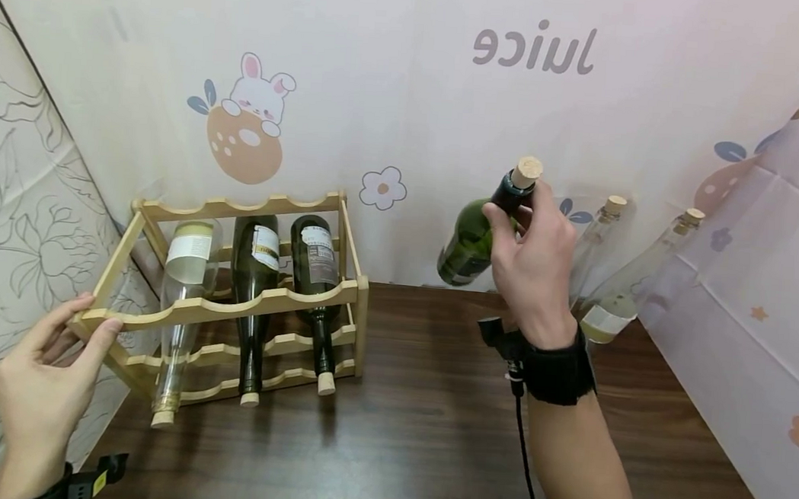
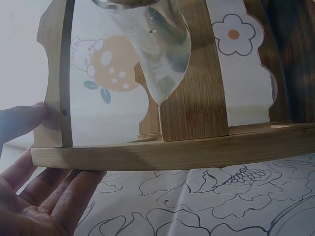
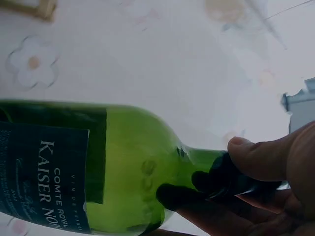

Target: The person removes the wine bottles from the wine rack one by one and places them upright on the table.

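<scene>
Holding green bottle (image 1: 470,235), apparently aloft

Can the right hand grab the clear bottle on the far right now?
Probably not yet: the right hand has its grip on the green bottle. Otherwise, the cork of the clear bottle looks uncovered.

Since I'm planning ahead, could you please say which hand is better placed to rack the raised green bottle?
Probably the right hand: it grips the green wine bottle by the neck, while the left hand holds the wooden wine rack.
</scene>
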A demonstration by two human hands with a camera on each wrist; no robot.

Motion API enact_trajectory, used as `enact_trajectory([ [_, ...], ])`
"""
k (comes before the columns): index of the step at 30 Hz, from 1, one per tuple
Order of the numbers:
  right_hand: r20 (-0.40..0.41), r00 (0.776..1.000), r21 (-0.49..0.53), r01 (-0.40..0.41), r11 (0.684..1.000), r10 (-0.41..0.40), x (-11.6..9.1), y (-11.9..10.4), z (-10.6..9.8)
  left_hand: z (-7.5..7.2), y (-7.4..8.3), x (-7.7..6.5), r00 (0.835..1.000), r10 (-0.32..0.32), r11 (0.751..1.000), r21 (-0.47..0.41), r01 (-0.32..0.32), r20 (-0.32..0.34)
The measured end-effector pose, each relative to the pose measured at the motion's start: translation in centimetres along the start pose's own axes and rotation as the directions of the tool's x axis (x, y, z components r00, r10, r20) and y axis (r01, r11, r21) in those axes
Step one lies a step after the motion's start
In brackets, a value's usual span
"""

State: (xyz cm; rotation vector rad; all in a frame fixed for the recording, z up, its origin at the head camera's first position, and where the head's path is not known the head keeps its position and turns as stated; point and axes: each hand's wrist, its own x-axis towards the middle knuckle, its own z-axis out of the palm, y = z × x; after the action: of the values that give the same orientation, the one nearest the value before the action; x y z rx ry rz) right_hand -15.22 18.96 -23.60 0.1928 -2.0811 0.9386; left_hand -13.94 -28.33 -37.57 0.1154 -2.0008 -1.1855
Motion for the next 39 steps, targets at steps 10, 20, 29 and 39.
enact_trajectory([
  [10, 0.12, 0.967, -0.137, -0.206, 0.969, 0.223, 0.7, 5.1, -0.2, 0.0, 0.1, 0.0, 1.0, -0.012, 1.0, 0.012, 0.012, 0.0],
  [20, 0.129, 0.934, -0.239, -0.296, 0.925, 0.332, 1.0, 9.5, 0.3, 0.0, 0.0, 0.0, 1.0, -0.005, 0.999, 0.035, 0.005, -0.006],
  [29, 0.135, 0.924, -0.248, -0.318, 0.915, 0.357, 1.3, 11.4, 0.7, 0.0, 0.0, 0.0, 1.0, -0.019, 0.999, 0.038, 0.019, -0.007],
  [39, 0.145, 0.892, -0.289, -0.375, 0.881, 0.428, 0.9, 12.5, 1.4, 0.0, 0.0, 0.0, 1.0, -0.02, 0.999, 0.036, 0.021, -0.012],
])
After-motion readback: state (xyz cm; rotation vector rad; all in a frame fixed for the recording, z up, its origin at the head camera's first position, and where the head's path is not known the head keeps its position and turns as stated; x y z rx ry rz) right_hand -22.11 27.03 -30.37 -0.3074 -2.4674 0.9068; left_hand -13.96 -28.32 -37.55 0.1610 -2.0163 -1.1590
